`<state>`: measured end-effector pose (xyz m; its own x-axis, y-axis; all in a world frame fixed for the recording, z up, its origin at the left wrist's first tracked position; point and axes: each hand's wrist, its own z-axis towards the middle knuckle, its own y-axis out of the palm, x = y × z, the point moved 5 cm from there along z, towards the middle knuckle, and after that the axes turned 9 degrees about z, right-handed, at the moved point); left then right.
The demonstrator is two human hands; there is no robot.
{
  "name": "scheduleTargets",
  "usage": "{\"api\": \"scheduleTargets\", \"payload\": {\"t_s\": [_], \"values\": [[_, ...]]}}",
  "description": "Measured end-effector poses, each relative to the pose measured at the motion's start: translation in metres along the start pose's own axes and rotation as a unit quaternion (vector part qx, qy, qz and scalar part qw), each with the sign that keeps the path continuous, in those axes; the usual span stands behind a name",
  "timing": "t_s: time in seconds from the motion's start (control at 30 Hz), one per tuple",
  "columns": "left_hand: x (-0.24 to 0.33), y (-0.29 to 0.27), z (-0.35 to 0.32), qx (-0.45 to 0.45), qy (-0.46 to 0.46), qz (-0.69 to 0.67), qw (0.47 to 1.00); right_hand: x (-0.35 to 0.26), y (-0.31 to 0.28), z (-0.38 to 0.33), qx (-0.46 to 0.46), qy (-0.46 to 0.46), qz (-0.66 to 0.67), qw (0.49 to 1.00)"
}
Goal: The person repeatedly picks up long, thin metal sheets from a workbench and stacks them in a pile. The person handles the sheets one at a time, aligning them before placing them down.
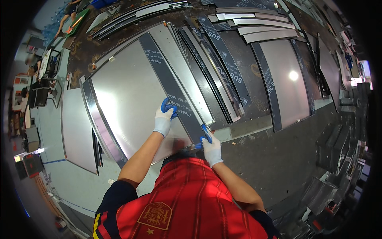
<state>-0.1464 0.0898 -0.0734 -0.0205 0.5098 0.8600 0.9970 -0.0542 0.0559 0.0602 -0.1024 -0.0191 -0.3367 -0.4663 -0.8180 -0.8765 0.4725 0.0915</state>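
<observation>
A large shiny metal panel [123, 87] lies in front of me, with a dark strip of printed film [159, 65] running down its right side. My left hand [164, 118], in a white glove with blue fingertips, is over the panel beside the film strip. Its fingers are curled closed; what they pinch, if anything, is hidden. My right hand [211, 149], gloved the same way, is at the panel's near right corner. Its thumb and fingers close around the edge there. A narrow metal strip [191, 93] lies along the panel's right side.
Long dark and silver profiles [211, 75] lie right of the panel. Farther right is another film-edged panel [286, 75], with stacked strips [262, 28] behind. A pale panel [79, 123] leans at left. Black metal parts [334, 147] stand at far right. Other people are at the far left.
</observation>
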Motion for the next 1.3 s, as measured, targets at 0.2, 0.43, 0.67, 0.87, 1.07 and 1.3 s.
{"api": "scheduleTargets", "payload": {"t_s": [0.2, 0.43, 0.67, 0.87, 1.07, 1.3], "values": [[0.000, 0.000, 0.002, -0.021, 0.009, 0.007, 1.000, 0.001, 0.007, -0.001, 0.032, -0.007, 0.037, 0.999], [0.039, -0.025, 0.007, -0.028, 0.082, 0.260, 0.962, 0.011, 0.017, -0.002, 0.111, -0.024, 0.127, 0.985], [0.101, 0.036, -0.022, -0.263, 0.502, 0.624, 0.538, 0.012, 0.016, -0.004, 0.158, -0.066, -0.109, 0.979], [0.086, 0.079, 0.003, -0.385, 0.504, 0.652, 0.415, 0.002, 0.018, -0.009, 0.157, -0.128, -0.268, 0.942], [0.083, 0.078, 0.012, -0.403, 0.495, 0.630, 0.442, -0.009, 0.001, -0.038, 0.205, -0.235, -0.022, 0.950], [0.089, 0.088, 0.019, -0.446, 0.479, 0.628, 0.422, 0.039, -0.048, -0.041, 0.188, -0.027, -0.013, 0.982]]}}
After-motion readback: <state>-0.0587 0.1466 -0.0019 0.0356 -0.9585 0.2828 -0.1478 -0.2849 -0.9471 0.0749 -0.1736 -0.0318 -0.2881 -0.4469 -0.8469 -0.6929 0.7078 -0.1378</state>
